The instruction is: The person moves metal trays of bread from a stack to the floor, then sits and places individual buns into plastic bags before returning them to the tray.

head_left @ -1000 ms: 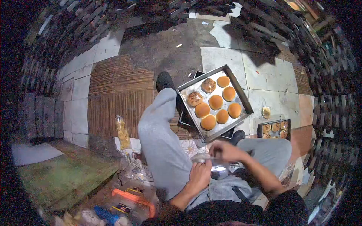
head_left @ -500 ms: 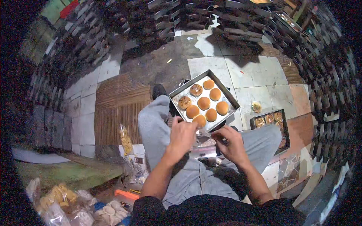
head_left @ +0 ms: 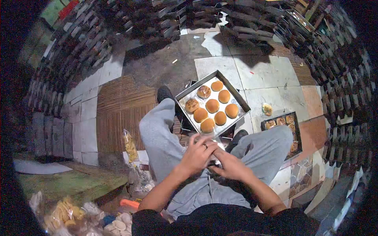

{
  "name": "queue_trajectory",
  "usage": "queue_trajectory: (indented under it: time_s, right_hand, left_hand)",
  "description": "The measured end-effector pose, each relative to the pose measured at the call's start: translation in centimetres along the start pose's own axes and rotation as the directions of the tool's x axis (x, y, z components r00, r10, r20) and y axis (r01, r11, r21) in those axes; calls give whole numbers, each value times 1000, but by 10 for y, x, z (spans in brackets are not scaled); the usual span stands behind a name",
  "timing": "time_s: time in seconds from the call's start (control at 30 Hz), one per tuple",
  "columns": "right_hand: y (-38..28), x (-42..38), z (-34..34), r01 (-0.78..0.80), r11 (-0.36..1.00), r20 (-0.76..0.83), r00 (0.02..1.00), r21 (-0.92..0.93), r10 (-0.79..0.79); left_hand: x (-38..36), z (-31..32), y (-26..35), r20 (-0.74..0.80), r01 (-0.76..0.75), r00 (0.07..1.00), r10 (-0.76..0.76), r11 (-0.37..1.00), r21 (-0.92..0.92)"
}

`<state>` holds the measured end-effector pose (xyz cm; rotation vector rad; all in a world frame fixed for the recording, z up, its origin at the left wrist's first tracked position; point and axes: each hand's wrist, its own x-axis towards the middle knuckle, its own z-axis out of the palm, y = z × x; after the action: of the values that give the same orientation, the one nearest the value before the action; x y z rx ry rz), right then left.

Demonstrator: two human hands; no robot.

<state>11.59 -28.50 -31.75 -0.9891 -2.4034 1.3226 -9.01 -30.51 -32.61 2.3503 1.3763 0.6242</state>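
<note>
A square metal tray [head_left: 241,96] of round buns [head_left: 212,106] is tilted in front of my knees. Most of the buns are plain and golden; a couple at the left carry dark markings and look wrapped in clear plastic. Just below the tray's near corner my two hands meet over my lap. My left hand [head_left: 198,155], with a ring on one finger, is closed with its fingers bent over a clear plastic bag [head_left: 215,143]. Against it lies my right hand [head_left: 232,165], closed at the same plastic, its fingertips partly hidden. What the bag contains is hidden.
A second dark tray [head_left: 298,135] of wrapped buns stands on the floor beyond my right knee, near a small wrapped item [head_left: 267,109]. Left of me are a long bag of yellow pieces [head_left: 129,145], a green bench [head_left: 75,179] and several filled bags [head_left: 67,212]. Stacked dark trays [head_left: 346,98] surround the floor.
My hands have come together from either side of the plastic and moved down slightly, away from the tray. The near bun in the tray is now uncovered by my left hand.
</note>
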Motion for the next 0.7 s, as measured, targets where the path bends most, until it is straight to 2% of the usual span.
queue_trajectory:
  time_s: [0.03, 0.07, 0.1, 0.13, 0.17, 0.2, 0.23, 0.27, 0.3, 0.33, 0.37, 0.4, 0.43, 0.47, 0.5, 0.53, 0.57, 0.6, 0.63, 0.67, 0.7]
  right_hand:
    - [0, 6, 2, -51, 999, 73, 996, 19, 50]
    - [-1, 15, 1, -54, 998, 73, 996, 16, 53]
    - [-3, 27, -2, 51, 997, -73, 996, -50, -54]
    - [-5, 38, -6, 142, 981, -210, 963, -130, -167]
    - [-10, 51, -11, 134, 983, -208, 965, -127, -158]
    - [-16, 63, -18, 153, 988, -274, 949, -32, -156]
    - [-21, 75, -18, 180, 982, -342, 928, 60, -149]
    - [-23, 87, -4, 288, 953, -415, 881, 91, -227]
    - [-30, 97, 6, 277, 956, -417, 884, 98, -214]
    - [-36, 108, 11, 211, 958, -433, 895, 193, -110]
    - [-42, 121, 15, 149, 946, -440, 898, 287, -8]
    - [-47, 131, 18, 155, 966, -510, 860, 207, -29]
    - [-37, 145, 17, 146, 966, -503, 864, 213, -20]
    - [-18, 161, 20, 171, 976, -488, 869, 136, -84]
    - [6, 180, 25, 204, 977, -468, 870, 56, -155]
    - [56, 198, 41, 14, 1000, -405, 914, -26, -23]
    - [100, 219, 45, -168, 985, -332, 927, 39, 172]
    - [149, 236, 53, -350, 933, -242, 901, 87, 361]
    - [233, 248, 86, -335, 890, -401, 895, -310, 197]
    - [265, 263, 83, -419, 864, -411, 865, -279, 287]
    - [291, 272, 77, -286, 854, -448, 891, -434, 71]
  left_hand:
    - [3, -3, 4, -47, -24, 999, 24, 1000, -1]
    - [8, -13, 16, -40, -18, 999, 17, 1000, -19]
    - [13, -24, 24, -41, -19, 999, 18, 1000, -23]
    - [19, -35, 30, -113, 6, 994, -15, 996, -83]
    - [23, -40, 30, -178, 27, 983, -54, 989, -148]
    - [31, -40, 19, -347, 117, 925, -157, 984, -133]
    - [41, -36, 8, -342, 115, 927, -157, 984, -138]
    - [51, -31, -5, -215, 246, 862, -459, 749, -615]
    - [59, -25, -17, 53, 307, 760, -647, 286, -907]
    - [63, -26, -34, 70, 237, 785, -615, 194, -952]
    - [72, -50, -45, 110, 342, 684, -721, 184, -921]
    - [83, -52, -63, -25, 170, 625, -780, 167, -971]
    - [91, -57, -90, -210, 174, 548, -809, 356, -918]
    - [94, -62, -117, -393, 202, 469, -791, 529, -824]
    - [89, -67, -140, -390, 210, 463, -796, 525, -825]
    - [84, -73, -163, -239, 238, 378, -894, 344, -908]
    - [83, -73, -179, -73, 243, 284, -956, 145, -959]
    - [78, -74, -182, 18, 136, 310, -950, 26, -990]
    - [79, -73, -179, 23, 140, 290, -957, 19, -990]
    - [83, -70, -171, 33, 144, 372, -928, 23, -989]
    - [87, -68, -166, 41, 146, 452, -891, 28, -989]
